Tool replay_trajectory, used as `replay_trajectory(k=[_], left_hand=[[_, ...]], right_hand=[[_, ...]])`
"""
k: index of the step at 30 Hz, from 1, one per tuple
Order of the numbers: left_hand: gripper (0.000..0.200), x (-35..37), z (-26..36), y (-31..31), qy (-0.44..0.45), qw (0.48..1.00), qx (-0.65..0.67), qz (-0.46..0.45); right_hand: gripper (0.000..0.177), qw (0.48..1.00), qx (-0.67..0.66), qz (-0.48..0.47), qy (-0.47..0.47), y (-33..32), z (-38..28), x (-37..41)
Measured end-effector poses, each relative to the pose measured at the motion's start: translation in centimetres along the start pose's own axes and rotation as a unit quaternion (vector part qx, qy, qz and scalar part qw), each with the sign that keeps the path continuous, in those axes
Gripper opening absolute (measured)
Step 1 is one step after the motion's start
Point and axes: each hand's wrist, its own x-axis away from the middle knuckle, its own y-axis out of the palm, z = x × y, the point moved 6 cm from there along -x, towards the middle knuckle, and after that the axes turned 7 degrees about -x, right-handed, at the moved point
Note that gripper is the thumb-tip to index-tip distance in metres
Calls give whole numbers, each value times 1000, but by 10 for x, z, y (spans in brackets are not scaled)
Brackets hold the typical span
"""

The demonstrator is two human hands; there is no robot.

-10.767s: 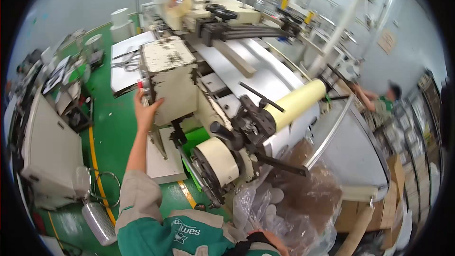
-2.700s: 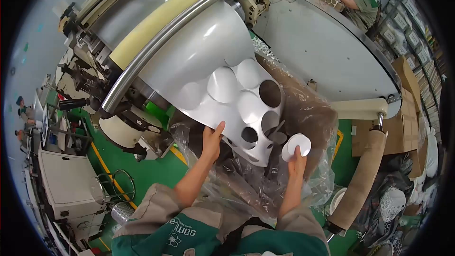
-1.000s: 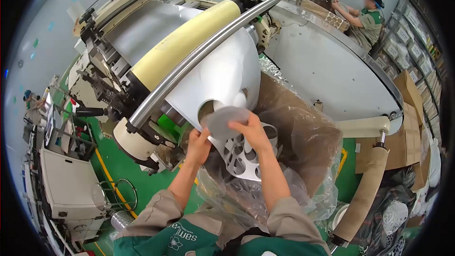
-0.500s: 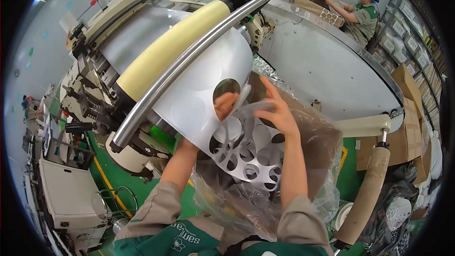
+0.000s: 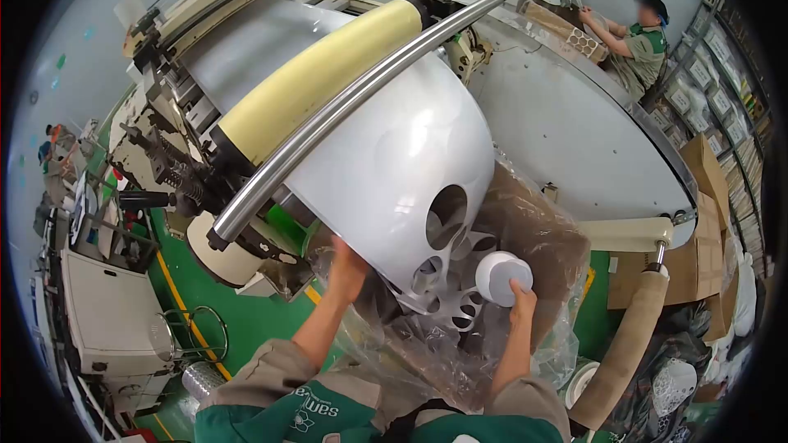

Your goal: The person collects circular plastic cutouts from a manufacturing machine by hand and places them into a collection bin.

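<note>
Head view: disc stack in right hand, left hand at the sheet's edge

Right hand (image 5: 523,303) pinching a stack of round white discs (image 5: 502,278), thumb on the grey-white face. Stack held just right of the punched strip, above a plastic-lined box (image 5: 538,217). Left hand (image 5: 349,272) at the near left edge of a glossy silver-white sheet (image 5: 382,172), fingers hidden behind it; cannot tell whether they grip. Sheet drapes down from beneath a steel bar (image 5: 353,121); one large hole, then smaller openings toward its lower end, which hangs into the box. Pale yellow roller (image 5: 320,78) beside the bar. Co-worker (image 5: 644,45) seated or standing, upper right, well apart.
</note>
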Motion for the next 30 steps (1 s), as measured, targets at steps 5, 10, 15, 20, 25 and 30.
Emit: replay_trajectory(k=[5, 10, 15, 20, 25, 30], left_hand=[[28, 5, -8, 14, 43, 964, -261, 18], [26, 17, -14, 20, -62, 984, -143, -86], [40, -10, 50, 15, 147, 952, -246, 111], [30, -11, 31, 5, 59, 942, -331, 0], [42, 22, 18, 28, -72, 933, -341, -85], [47, -26, 71, 36, 64, 983, -171, 6]], right_hand=[[44, 951, -53, -289, -93, 160, -124, 117], [38, 855, 166, -479, -110, 262, -110, 155], [36, 957, -225, -180, -45, 171, -68, 87], [56, 904, -74, -403, -121, 248, -138, 140], [37, 875, 144, -462, -14, 269, -110, 132], [37, 909, -313, -275, 21, 194, -75, 66]])
